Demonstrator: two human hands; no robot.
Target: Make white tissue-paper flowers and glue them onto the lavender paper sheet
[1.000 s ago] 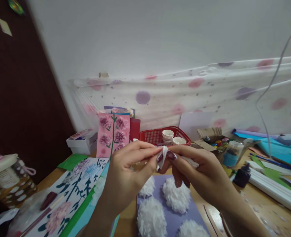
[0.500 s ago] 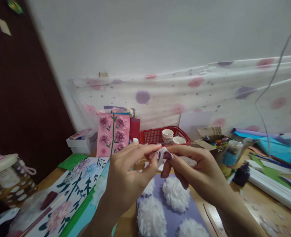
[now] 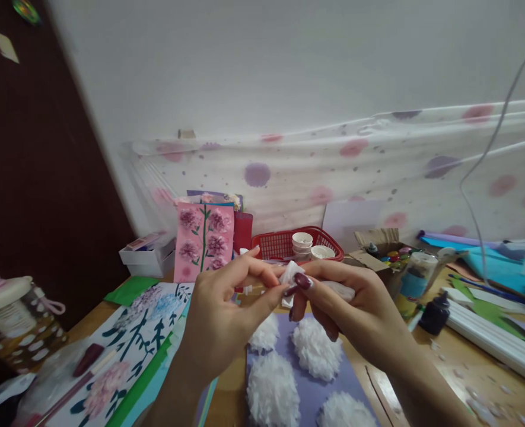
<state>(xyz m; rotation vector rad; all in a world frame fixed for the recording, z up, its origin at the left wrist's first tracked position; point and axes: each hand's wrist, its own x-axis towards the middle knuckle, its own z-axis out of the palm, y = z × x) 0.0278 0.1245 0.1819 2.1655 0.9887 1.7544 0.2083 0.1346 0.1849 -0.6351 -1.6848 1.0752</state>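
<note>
Between my hands is a small crumpled piece of white tissue (image 3: pixel 291 271). My left hand (image 3: pixel 226 317) pinches its left side between thumb and index finger. From the right, my right hand (image 3: pixel 346 302) grips the tissue between thumb and index finger, and more white tissue shows in its palm. Below them lies a purple sheet (image 3: pixel 309 394) bearing several fluffy white paper flowers (image 3: pixel 273 388). The upper left flower is partly behind my left hand.
A red basket (image 3: pixel 273 244) with white cups (image 3: pixel 302 240) stands behind my hands. Pink flower artwork (image 3: pixel 204 242) and a white box (image 3: pixel 147 261) are at the back left. A dark bottle (image 3: pixel 435 314), a glue jar (image 3: pixel 416 284) and a white strip (image 3: pixel 498 341) lie right.
My left hand has shifted slightly left, with its fingers spread a little more. The tissue between the fingertips looks more bunched. My right hand has barely moved.
</note>
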